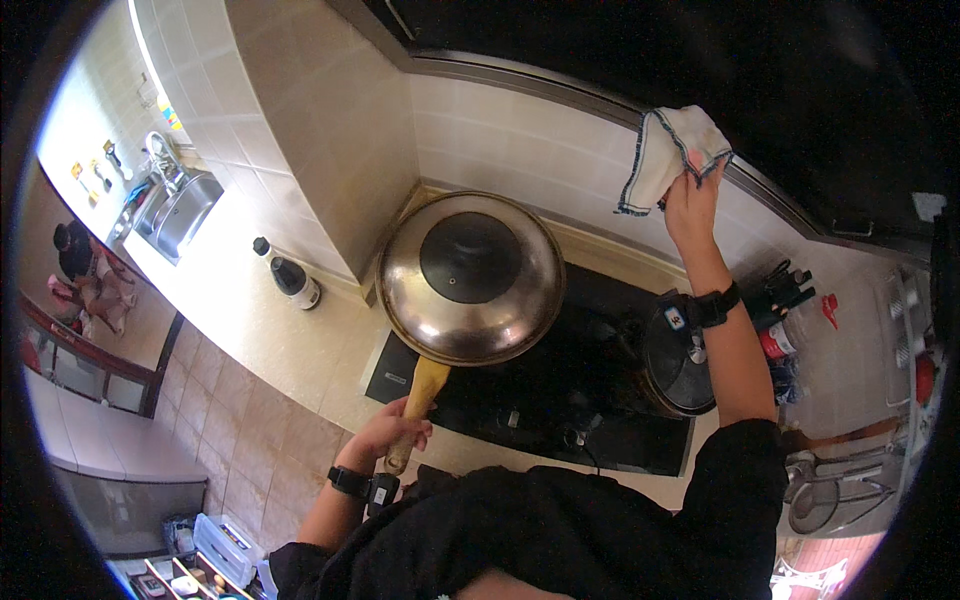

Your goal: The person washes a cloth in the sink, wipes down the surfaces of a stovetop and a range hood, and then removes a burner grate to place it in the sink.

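Observation:
My left hand (388,435) grips the yellowish handle (426,386) of a wok. A domed metal lid (397,277) with a dark centre and knob covers the pan, hiding its inside. The wok sits over the left side of a black glass cooktop (510,397). Raised at the upper right, my right hand (691,206) holds a white cloth (651,161) with dark stitched edges. This cloth is up against the lower edge of a dark range hood or cabinet (562,86); whether it touches cannot be told.
A lidded pot (675,360) stands on the cooktop's right side, partly behind my forearm. Beyond it are knives in a block (780,296). A dark bottle (296,283) stands on the left counter, near a steel sink (187,214). Strainers (814,506) hang at right.

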`<state>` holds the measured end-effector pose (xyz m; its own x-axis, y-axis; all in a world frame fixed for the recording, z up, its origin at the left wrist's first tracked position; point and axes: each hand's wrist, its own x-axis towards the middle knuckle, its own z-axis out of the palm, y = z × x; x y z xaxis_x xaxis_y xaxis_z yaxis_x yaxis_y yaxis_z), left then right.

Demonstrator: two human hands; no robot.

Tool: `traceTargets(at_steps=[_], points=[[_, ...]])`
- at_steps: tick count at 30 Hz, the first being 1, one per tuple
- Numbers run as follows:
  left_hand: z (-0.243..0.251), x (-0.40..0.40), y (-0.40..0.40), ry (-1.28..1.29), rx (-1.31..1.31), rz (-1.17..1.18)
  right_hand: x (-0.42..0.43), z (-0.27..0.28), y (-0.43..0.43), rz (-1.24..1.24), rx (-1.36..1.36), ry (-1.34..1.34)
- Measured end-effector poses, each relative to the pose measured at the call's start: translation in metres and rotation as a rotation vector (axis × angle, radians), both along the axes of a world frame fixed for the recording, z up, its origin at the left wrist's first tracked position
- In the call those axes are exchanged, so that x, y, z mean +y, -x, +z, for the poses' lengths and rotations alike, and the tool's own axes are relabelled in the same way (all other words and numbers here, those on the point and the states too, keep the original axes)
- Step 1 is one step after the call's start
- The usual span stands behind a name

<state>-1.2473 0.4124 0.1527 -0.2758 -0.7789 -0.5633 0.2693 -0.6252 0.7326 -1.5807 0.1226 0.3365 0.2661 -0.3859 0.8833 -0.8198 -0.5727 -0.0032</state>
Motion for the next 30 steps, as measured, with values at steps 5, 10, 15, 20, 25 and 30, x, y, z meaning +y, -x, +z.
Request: traceTargets(at_steps=[5, 10, 15, 20, 25, 30], points=[[-0.009, 0.002, 0.001, -0.035, 0.18, 0.031, 0.002, -0.013, -0.007, 0.146, -0.246, -0.128], [-0.019, -0.001, 0.0, -0.115, 0.165, 0.039, 0.027, -0.01, -0.016, 0.28, -0.526, -0.39], [-0.007, -0.003, 0.005, -0.101, 0.146, 0.031, 0.047, -0.01, -0.005, 0.397, -0.615, -0.414], [-0.015, -0.003, 0.007, -0.084, 0.141, 0.038, 0.084, 0.001, 0.017, 0.681, -0.931, -0.375], [-0.01, 0.001, 0.007, -0.098, 0.129, 0.083, 0.162, -0.006, 0.079, 0.676, -1.137, -0.255], [-0.01, -0.003, 0.009, -0.115, 0.112, 0.082, 0.24, -0.016, 0.14, 0.355, -1.66, -0.176]])
